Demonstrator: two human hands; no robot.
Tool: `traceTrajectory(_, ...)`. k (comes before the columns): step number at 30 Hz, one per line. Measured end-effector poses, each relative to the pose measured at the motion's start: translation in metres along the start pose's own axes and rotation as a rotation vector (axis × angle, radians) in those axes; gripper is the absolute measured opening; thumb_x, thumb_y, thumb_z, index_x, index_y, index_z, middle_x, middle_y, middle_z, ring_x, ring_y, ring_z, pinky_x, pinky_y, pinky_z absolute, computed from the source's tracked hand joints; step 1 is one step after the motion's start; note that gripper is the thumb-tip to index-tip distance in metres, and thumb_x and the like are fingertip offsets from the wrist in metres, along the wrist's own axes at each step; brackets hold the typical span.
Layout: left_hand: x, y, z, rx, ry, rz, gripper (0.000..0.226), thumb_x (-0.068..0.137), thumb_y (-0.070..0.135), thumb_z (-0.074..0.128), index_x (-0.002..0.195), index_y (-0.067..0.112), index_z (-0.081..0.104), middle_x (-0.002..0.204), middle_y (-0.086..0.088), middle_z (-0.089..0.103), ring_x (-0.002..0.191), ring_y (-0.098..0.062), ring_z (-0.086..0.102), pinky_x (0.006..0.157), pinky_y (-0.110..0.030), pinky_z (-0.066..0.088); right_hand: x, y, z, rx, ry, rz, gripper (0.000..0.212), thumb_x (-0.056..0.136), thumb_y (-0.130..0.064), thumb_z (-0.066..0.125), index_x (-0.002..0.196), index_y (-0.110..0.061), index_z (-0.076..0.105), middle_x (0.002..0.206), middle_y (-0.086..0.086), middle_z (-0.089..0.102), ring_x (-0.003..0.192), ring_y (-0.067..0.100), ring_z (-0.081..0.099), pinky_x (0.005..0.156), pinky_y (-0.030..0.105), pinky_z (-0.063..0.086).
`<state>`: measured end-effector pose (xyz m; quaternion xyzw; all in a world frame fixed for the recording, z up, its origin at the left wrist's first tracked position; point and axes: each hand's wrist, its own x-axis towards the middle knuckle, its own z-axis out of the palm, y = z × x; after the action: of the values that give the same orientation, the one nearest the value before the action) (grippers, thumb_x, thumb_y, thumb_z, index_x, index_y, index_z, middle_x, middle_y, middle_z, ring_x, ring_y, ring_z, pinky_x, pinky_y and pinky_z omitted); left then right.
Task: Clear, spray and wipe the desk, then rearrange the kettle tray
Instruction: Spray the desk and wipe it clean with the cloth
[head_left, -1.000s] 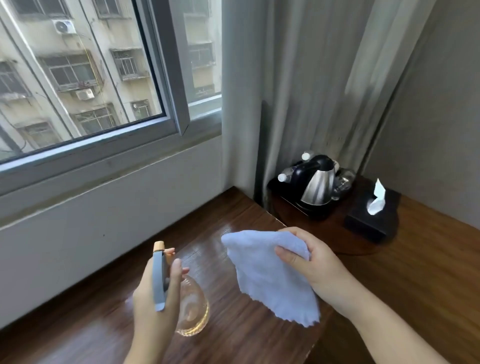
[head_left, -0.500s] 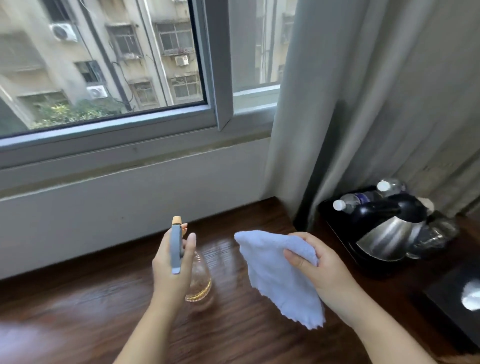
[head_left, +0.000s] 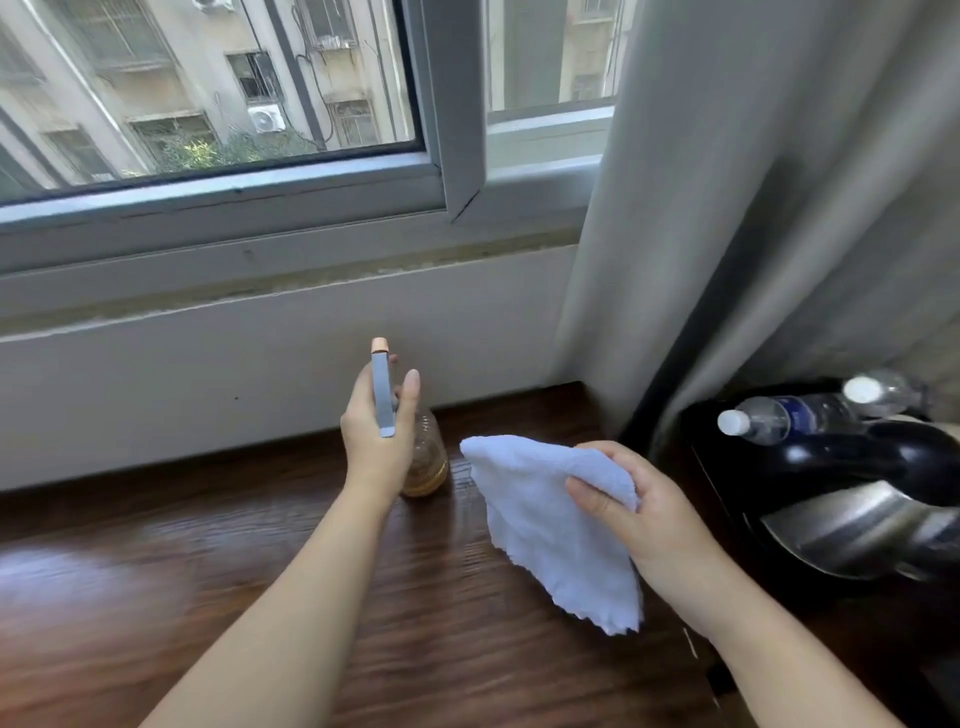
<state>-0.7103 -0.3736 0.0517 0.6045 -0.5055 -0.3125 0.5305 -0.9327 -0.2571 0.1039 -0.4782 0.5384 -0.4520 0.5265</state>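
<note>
My left hand (head_left: 376, 439) grips a clear spray bottle (head_left: 425, 460) with a grey trigger head and an orange nozzle, held upright just above the dark wooden desk (head_left: 156, 597) near the wall. My right hand (head_left: 641, 512) pinches a pale blue cloth (head_left: 540, 514) that hangs down over the desk to the right of the bottle. At the right edge sits a black tray (head_left: 727, 493) carrying a steel and black kettle (head_left: 857, 525) and two water bottles (head_left: 784, 418) lying behind it.
A white wall and window sill (head_left: 260, 291) run along the back of the desk. A grey curtain (head_left: 701, 208) hangs down to the desk between the window and the tray. Wet sheen shows on the wood at the left.
The view has swung left and closer to the window; the tissue box has left the frame. Both hands moved toward the wall, still holding the bottle and cloth.
</note>
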Motion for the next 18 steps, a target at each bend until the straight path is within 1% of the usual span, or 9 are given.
traceTrajectory(3, 0.011, -0.002, 0.007, -0.013, -0.004, 0.0, 0.03, 0.093, 0.041, 0.065, 0.121, 0.032, 0.059, 0.07, 0.003, 0.048, 0.066, -0.019, 0.052, 0.072, -0.039, 0.048, 0.004, 0.0, 0.0, -0.001, 0.007, 0.001, 0.014, 0.085, -0.018, 0.064, 0.098, -0.011, 0.065, 0.092, 0.002, 0.07, 0.085, 0.008, 0.065, 0.076, 0.02, 0.052)
traceTrajectory(6, 0.016, 0.0, 0.009, -0.008, -0.014, 0.006, 0.033, 0.091, 0.031, 0.072, 0.121, 0.03, 0.058, 0.066, 0.009, 0.043, 0.058, -0.003, 0.044, 0.069, -0.02, 0.044, 0.007, -0.002, 0.0, 0.021, 0.01, 0.0, 0.017, 0.084, -0.02, 0.064, 0.099, -0.011, 0.065, 0.092, 0.001, 0.07, 0.085, 0.006, 0.064, 0.075, 0.018, 0.051)
traceTrajectory(8, 0.016, 0.0, 0.006, 0.035, -0.03, 0.006, 0.039, 0.085, 0.027, 0.078, 0.117, 0.033, 0.056, 0.068, 0.01, 0.044, 0.058, 0.0, 0.044, 0.067, -0.013, 0.042, 0.008, -0.004, 0.0, 0.033, 0.01, -0.003, 0.017, 0.085, -0.019, 0.063, 0.099, -0.01, 0.065, 0.09, -0.002, 0.07, 0.083, 0.004, 0.064, 0.073, 0.016, 0.05)
traceTrajectory(9, 0.015, -0.001, 0.004, 0.069, -0.03, 0.008, 0.044, 0.082, 0.025, 0.081, 0.116, 0.033, 0.055, 0.07, 0.01, 0.047, 0.061, 0.0, 0.047, 0.068, -0.013, 0.041, 0.009, -0.004, 0.0, 0.031, 0.012, -0.005, 0.016, 0.086, -0.018, 0.063, 0.1, -0.01, 0.065, 0.09, -0.003, 0.07, 0.083, 0.004, 0.064, 0.073, 0.015, 0.05)
traceTrajectory(11, 0.012, -0.005, -0.002, 0.103, -0.055, -0.01, 0.06, 0.077, 0.021, 0.086, 0.126, 0.028, 0.053, 0.082, 0.012, 0.055, 0.074, 0.0, 0.054, 0.076, -0.015, 0.043, 0.011, -0.006, 0.0, 0.03, 0.021, -0.009, 0.015, 0.086, -0.016, 0.063, 0.1, -0.01, 0.065, 0.089, -0.005, 0.07, 0.082, 0.003, 0.064, 0.071, 0.014, 0.05)
traceTrajectory(14, -0.001, -0.013, -0.015, 0.122, -0.094, -0.125, 0.081, 0.076, 0.02, 0.087, 0.143, 0.021, 0.042, 0.12, 0.006, 0.058, 0.106, -0.009, 0.059, 0.098, -0.026, 0.047, 0.012, -0.008, 0.0, 0.04, 0.026, 0.0, 0.017, 0.087, -0.018, 0.062, 0.102, -0.01, 0.065, 0.093, 0.001, 0.071, 0.085, 0.007, 0.066, 0.072, 0.016, 0.051)
traceTrajectory(15, -0.01, -0.014, -0.021, 0.131, -0.045, -0.162, 0.077, 0.078, 0.02, 0.085, 0.143, 0.018, 0.042, 0.13, 0.002, 0.054, 0.113, -0.012, 0.058, 0.103, -0.033, 0.048, 0.012, -0.008, 0.0, 0.039, 0.025, 0.003, 0.017, 0.088, -0.018, 0.062, 0.102, -0.011, 0.065, 0.095, 0.004, 0.071, 0.086, 0.008, 0.066, 0.073, 0.017, 0.051)
traceTrajectory(16, -0.022, -0.012, -0.026, 0.103, 0.041, -0.199, 0.065, 0.083, 0.018, 0.08, 0.138, 0.016, 0.047, 0.131, -0.001, 0.052, 0.111, -0.013, 0.058, 0.104, -0.039, 0.049, 0.012, -0.009, 0.0, 0.035, 0.026, 0.003, 0.017, 0.088, -0.019, 0.062, 0.102, -0.012, 0.065, 0.096, 0.004, 0.071, 0.087, 0.009, 0.066, 0.074, 0.017, 0.051)
traceTrajectory(18, -0.052, -0.003, -0.034, 0.037, 0.186, -0.249, 0.027, 0.091, 0.009, 0.069, 0.114, 0.016, 0.057, 0.112, -0.004, 0.059, 0.09, -0.008, 0.06, 0.1, -0.046, 0.051, 0.011, -0.011, 0.001, 0.025, 0.025, 0.005, 0.017, 0.088, -0.02, 0.062, 0.103, -0.013, 0.065, 0.096, 0.004, 0.071, 0.088, 0.01, 0.066, 0.074, 0.017, 0.052)
